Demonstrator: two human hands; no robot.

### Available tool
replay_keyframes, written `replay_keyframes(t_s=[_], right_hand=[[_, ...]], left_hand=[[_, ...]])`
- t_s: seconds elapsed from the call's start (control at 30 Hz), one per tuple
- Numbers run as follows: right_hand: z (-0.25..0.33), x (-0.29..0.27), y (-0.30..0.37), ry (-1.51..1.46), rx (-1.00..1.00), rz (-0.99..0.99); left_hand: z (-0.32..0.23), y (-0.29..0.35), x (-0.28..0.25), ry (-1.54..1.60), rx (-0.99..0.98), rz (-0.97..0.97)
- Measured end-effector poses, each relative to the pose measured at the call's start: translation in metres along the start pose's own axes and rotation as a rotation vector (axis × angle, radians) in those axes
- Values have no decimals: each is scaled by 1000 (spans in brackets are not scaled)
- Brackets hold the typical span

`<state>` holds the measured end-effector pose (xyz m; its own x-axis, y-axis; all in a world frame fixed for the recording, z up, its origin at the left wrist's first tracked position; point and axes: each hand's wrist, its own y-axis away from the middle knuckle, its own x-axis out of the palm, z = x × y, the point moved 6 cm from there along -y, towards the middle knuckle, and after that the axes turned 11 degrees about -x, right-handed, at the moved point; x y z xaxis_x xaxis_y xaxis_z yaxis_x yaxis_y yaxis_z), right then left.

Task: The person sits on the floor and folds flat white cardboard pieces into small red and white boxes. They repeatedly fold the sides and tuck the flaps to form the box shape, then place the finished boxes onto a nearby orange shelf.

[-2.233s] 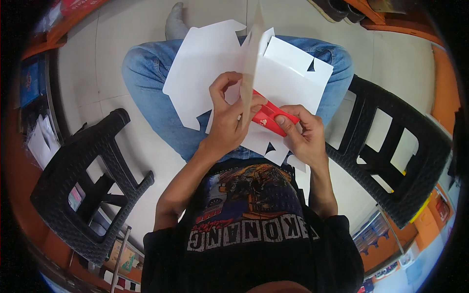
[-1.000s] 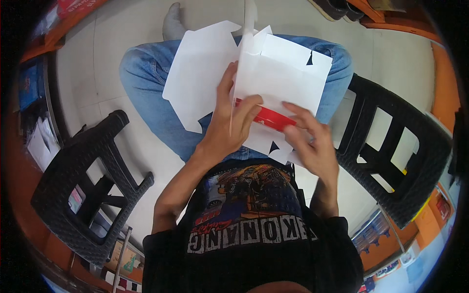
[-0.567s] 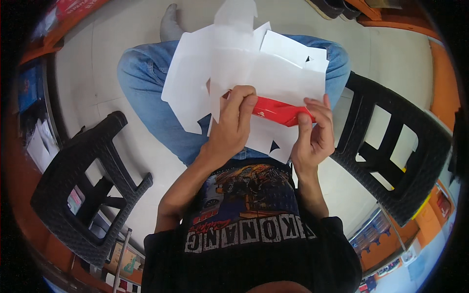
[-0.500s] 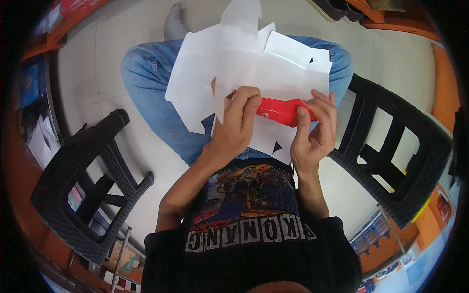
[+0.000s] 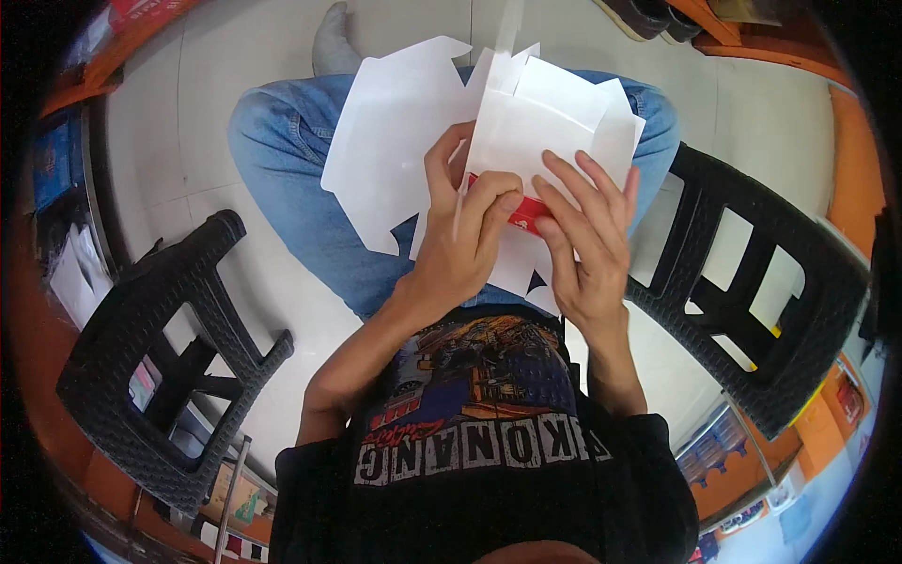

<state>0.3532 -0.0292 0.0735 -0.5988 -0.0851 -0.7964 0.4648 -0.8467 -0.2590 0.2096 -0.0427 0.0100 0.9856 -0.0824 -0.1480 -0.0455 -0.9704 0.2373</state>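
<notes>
A white cardboard box blank [image 5: 536, 117] with a red outer side is partly folded over my lap. My left hand [image 5: 460, 211] is closed around its left corner, thumb and fingers pinching the upright white panel and the red side wall [image 5: 528, 214]. At the right end of that red wall is my right hand [image 5: 592, 226], thumb on the red face and the other fingers stretched and spread over the white inside. A second flat white cardboard blank [image 5: 390, 132] with notched edges lies on my left thigh, partly beneath the first.
My crossed legs in blue jeans [image 5: 282, 150] rest on the tiled floor [image 5: 216, 56]. Black plastic stools [image 5: 202, 273] stand on both sides. Orange shelving [image 5: 846, 160] lines the edges, with dark shoes [image 5: 634, 19] at the upper right.
The tall white panel has swung right and upward, uncovering the blank on the left. The red flap has folded up, showing less red. My right hand's fingers have spread over the inside.
</notes>
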Motion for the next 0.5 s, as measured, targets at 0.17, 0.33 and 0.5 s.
replay_keyframes(t_s=[0.17, 0.33, 0.5], right_hand=[[-1, -23, 7, 39, 13, 206], [23, -50, -6, -105, -49, -27], [-32, -80, 16, -461, 227, -536]], left_hand=[[-24, 4, -7, -130, 160, -59], [-41, 17, -12, -30, 456, -139], [21, 11, 0, -386, 261, 30]])
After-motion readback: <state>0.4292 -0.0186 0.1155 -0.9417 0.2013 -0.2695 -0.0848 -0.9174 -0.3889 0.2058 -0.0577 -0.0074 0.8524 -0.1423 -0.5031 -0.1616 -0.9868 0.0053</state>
